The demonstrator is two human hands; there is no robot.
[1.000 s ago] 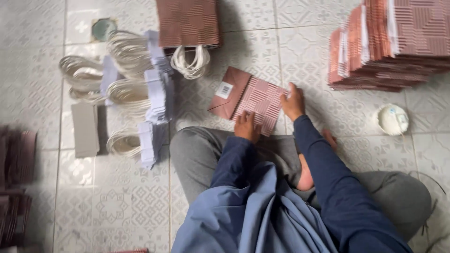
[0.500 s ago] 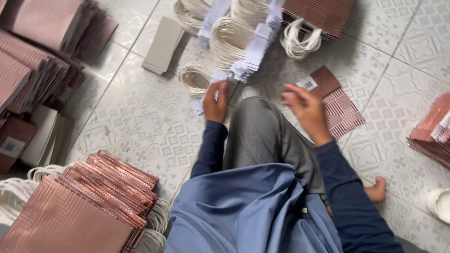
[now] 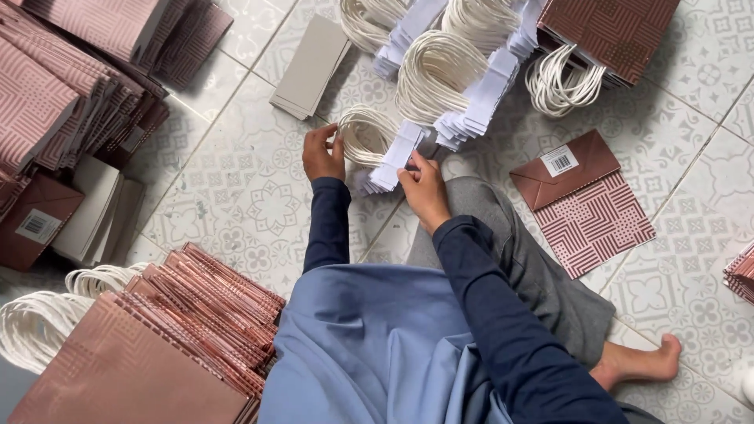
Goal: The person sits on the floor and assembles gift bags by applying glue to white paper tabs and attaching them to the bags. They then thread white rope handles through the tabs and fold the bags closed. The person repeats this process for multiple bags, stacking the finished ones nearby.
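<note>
Head view: the landmark is the small bundle of white looped cord handles on white paper strips, lying on the patterned grey floor tiles just ahead of the person's bent knee. The left hand sits at the bundle's left edge, fingers curled around the outer cord loops, seemingly closed on them. The right hand sits at the bundle's near right corner, thumb and fingertips pinched on the ends of the paper strips. The bundle thus lies between the two hands, touching both, neither clearly nearer. Its strips run along an axis slanting from the right hand up and away, with the loops fanning left towards the left hand. Beyond the bundle lie larger bundles of the same white handles. Right of it, apart, a flat brown patterned paper bag lies alone.
</note>
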